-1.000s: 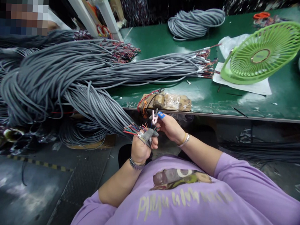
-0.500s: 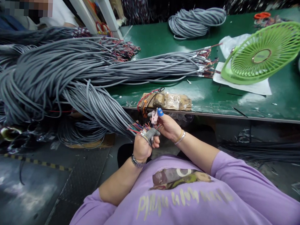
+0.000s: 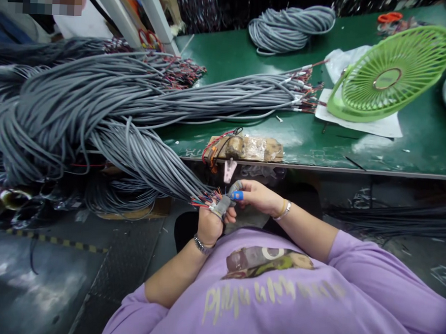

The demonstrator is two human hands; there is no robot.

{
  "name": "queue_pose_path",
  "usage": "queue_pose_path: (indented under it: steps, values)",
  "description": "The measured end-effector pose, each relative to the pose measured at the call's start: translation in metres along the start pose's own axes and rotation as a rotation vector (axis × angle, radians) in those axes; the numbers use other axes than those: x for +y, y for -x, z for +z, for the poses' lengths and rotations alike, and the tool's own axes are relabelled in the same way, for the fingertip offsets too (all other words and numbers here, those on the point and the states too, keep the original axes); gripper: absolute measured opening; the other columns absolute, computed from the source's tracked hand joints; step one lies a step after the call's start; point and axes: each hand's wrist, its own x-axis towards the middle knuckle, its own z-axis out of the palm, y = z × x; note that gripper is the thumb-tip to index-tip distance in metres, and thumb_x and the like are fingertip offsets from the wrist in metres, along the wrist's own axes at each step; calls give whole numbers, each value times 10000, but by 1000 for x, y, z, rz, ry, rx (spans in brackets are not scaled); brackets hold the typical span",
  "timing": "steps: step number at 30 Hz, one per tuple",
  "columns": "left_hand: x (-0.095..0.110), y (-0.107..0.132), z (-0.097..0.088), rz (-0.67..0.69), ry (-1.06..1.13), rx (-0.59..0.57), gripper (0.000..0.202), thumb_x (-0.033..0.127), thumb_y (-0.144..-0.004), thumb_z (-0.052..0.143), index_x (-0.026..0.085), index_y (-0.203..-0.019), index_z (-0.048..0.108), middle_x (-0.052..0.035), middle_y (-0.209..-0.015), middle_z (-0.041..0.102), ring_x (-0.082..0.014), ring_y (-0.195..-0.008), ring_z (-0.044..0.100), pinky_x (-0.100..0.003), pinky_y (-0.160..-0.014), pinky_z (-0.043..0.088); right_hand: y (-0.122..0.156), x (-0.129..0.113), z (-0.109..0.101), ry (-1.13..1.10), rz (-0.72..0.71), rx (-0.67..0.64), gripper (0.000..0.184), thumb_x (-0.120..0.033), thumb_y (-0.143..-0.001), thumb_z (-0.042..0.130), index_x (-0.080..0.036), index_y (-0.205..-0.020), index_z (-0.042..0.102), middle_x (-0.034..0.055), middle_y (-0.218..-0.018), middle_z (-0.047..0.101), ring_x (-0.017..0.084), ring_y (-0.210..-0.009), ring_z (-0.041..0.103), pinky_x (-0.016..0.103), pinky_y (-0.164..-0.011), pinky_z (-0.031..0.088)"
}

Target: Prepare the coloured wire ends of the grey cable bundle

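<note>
My left hand [image 3: 212, 220], with a grey cover on its thumb, is closed around the stripped end of a grey cable, and coloured wires [image 3: 204, 200] fan out beside it. Close against that thumb, my right hand [image 3: 256, 195] has its fingers pinched together; whatever lies between them is hidden. Blue tape wraps one of its fingers and another wears a grey cover. Just above the right hand, a pink clip [image 3: 229, 170] hangs at the bench edge. Behind the clip sits a wooden block [image 3: 273, 148] with clear tape and red and black wires.
A thick bundle of grey cables [image 3: 145, 156] drapes off the bench on the left. More grey cables [image 3: 226, 98] lie across the green bench [image 3: 216, 51]. A green fan [image 3: 393, 78] stands right, and a coiled cable [image 3: 291, 29] rests behind. Part of another person shows upper left.
My right hand has let go of the pink clip, which now hangs on its own, and has come down beside the left thumb. My left hand stays on the cable end.
</note>
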Motion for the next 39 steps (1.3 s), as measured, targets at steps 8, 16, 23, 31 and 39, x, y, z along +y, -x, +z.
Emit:
queue_pose_path:
  steps: [8, 16, 23, 31, 39]
  values:
    - [-10, 1, -7, 14, -114, -101, 407, 514, -788, 666, 133, -644, 656, -60, -553, 678, -120, -417, 605, -198, -398, 427, -2, -2, 13, 84, -58, 61, 391, -446, -612, 842, -135, -720, 630, -14, -622, 593, 83, -554, 492, 225, -537, 396]
    - [-3, 0, -1, 4, 111, 37, 409, 544, -733, 697, 147, -687, 613, -22, -530, 661, -111, -393, 588, -186, -371, 395, 0, 2, 16, 11, -71, 101, 415, -471, -610, 835, -135, -723, 619, -13, -630, 585, 75, -544, 470, 217, -523, 371]
    - [1, -1, 1, -36, 176, 93, 465, 589, -650, 731, 145, -685, 595, -12, -508, 646, -107, -369, 574, -176, -349, 373, -1, 10, 15, -35, -50, 86, 431, -481, -619, 836, -139, -710, 592, -26, -590, 560, 70, -536, 446, 209, -519, 354]
    - [14, 0, 7, -8, 178, 36, 411, 538, -678, 735, 138, -700, 643, -12, -493, 640, -101, -354, 563, -169, -335, 350, -22, -4, 3, -286, 103, 158, 475, -622, -798, 633, -147, -799, 602, 3, -678, 581, 75, -519, 459, 211, -492, 403]
    - [20, -9, 12, 5, 150, 26, 384, 514, -706, 704, 135, -691, 646, -18, -485, 635, -105, -346, 561, -171, -326, 334, -33, -11, 13, 121, -298, 352, 594, -737, -681, 646, -155, -623, 542, -36, -527, 467, 60, -485, 333, 227, -463, 248]
